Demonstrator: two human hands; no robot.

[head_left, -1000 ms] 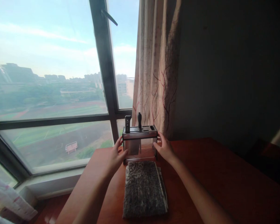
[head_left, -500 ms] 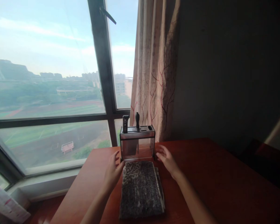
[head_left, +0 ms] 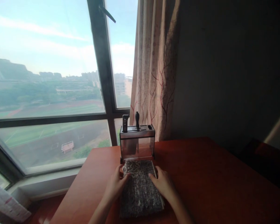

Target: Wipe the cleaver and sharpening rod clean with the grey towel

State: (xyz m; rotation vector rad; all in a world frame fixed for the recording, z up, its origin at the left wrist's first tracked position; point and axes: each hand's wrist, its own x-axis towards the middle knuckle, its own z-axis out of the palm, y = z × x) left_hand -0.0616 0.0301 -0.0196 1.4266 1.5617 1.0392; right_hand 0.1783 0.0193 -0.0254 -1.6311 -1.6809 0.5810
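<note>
A folded, fuzzy grey cloth (head_left: 142, 193) lies on the table just in front of me. My left hand (head_left: 118, 182) has hold of its upper left edge, thumb on top and fingers at the side. On the opposite edge, my right hand (head_left: 162, 180) grips in the same manner, its thumb resting on the cloth. Right behind the cloth stands a see-through knife holder (head_left: 142, 134) with a dark frame. Two black handles rise from its top: a flat knife handle (head_left: 125, 123) at the left and a rounder handle (head_left: 137, 120) beside it.
The reddish-brown table (head_left: 200, 168) spreads widely to the right. A large window (head_left: 49, 93) is on the left, with a patterned curtain (head_left: 154, 68) hanging behind the knife holder. Pale fabric (head_left: 7, 202) shows at the lower left.
Both hands have come down and toward me from the sides of the knife holder to the cloth's edges, and now hold it. The knife holder has stayed put.
</note>
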